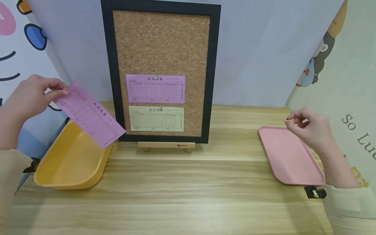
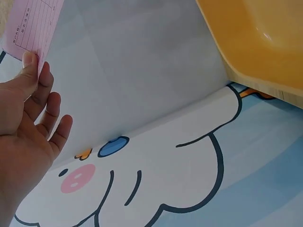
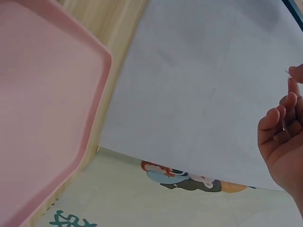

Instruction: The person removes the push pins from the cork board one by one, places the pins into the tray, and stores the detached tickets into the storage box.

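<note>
My left hand (image 1: 36, 94) pinches a pink receipt slip (image 1: 92, 117) by its upper corner; it slants down over the yellow bin (image 1: 73, 156). In the left wrist view, thumb and forefinger grip the slip (image 2: 35, 23). My right hand (image 1: 311, 130) is raised above the pink tray (image 1: 293, 160), pinching a tiny pushpin (image 3: 287, 72) whose thin point shows in the right wrist view. Between the hands stands a black-framed corkboard (image 1: 161, 42). A purple slip (image 1: 155, 89) and a pale green slip (image 1: 156, 120) hang on it, each by a silver pushpin.
A small wooden easel stand (image 1: 165, 145) holds the corkboard upright on the wood-grain table (image 1: 182, 192). White cloth (image 1: 249, 58) hangs behind it. Cartoon-printed cloths are at the left and right.
</note>
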Demonstrator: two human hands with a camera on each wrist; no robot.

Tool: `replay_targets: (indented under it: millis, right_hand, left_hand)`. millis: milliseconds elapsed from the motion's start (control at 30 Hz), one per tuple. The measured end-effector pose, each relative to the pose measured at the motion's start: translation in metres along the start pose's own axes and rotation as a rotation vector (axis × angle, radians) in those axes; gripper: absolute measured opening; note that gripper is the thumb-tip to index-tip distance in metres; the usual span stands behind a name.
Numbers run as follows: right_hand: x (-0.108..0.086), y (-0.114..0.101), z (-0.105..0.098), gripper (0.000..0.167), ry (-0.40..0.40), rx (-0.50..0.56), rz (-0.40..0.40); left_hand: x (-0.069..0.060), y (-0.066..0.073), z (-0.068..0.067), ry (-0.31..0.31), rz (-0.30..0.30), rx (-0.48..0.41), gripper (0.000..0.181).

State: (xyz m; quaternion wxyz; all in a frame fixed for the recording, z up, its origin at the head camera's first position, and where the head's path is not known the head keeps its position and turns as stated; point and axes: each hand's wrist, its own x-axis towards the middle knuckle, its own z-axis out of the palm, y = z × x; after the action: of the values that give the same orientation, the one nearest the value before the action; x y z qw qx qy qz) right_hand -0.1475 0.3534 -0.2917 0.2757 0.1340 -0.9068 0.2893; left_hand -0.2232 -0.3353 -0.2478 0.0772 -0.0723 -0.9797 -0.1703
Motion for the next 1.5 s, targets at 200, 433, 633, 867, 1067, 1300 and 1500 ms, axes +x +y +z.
replay_targets:
  millis: [200, 433, 633, 867, 1067, 1300, 1500]
  right_hand:
    - [-0.009, 0.016, 0.005, 0.01, -0.054, 0.012, 0.054]
    - [-0.018, 0.033, 0.011, 0.007, -0.134, 0.019, 0.094]
    - [-0.025, 0.046, 0.015, 0.006, -0.196, 0.007, 0.114]
    - [-0.032, 0.062, 0.02, 0.005, -0.232, -0.019, 0.16]
    - [-0.039, 0.077, 0.026, 0.006, -0.266, -0.038, 0.202]
    - [-0.048, 0.094, 0.029, 0.008, -0.35, -0.059, 0.215]
    - [-0.052, 0.105, 0.033, 0.012, -0.436, -0.1, 0.244]
  left_hand:
    - [0.002, -0.012, 0.002, -0.018, 0.044, 0.055, 0.028]
    - [0.001, -0.026, 0.01, -0.048, 0.085, 0.129, 0.02]
    - [0.0, -0.028, 0.02, -0.082, 0.101, 0.196, 0.016]
    - [0.002, -0.032, 0.029, -0.123, 0.128, 0.256, 0.013]
    - [0.004, -0.038, 0.041, -0.173, 0.113, 0.264, 0.015]
    - [0.002, -0.039, 0.053, -0.235, 0.125, 0.231, 0.013]
    - [0.005, -0.039, 0.066, -0.264, 0.183, 0.257, 0.012]
